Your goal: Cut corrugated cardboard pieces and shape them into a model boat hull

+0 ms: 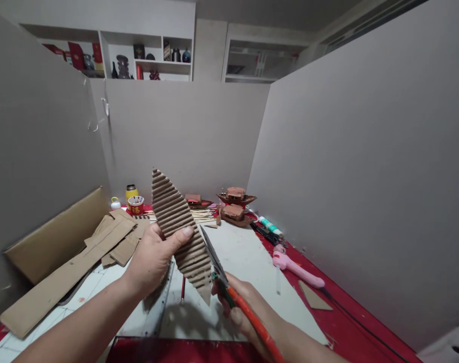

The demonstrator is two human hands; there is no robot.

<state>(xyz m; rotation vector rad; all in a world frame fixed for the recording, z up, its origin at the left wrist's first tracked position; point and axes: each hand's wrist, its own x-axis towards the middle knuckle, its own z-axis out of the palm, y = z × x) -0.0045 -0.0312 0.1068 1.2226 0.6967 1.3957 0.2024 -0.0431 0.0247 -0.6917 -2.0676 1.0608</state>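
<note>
My left hand (153,257) pinches a leaf-shaped piece of corrugated cardboard (172,204) between thumb and fingers, its ridged side facing me and one pointed end up. In my right hand (248,302) is a pair of scissors (214,254) with orange and green handles. The blades lie along the cardboard's right edge, near its lower half; whether they touch it I cannot tell. Under the piece, a metal ruler (163,297) and a dark red pencil (183,288) lie on the white board (259,262).
Brown cardboard strips (74,267) are stacked at left. Small brown model boats (235,214) stand at the back, beside thin wooden sticks (202,216). A pink glue gun (297,269) with a cord lies at right. A red patterned cup (135,204) and yellow bottle (131,191) stand behind.
</note>
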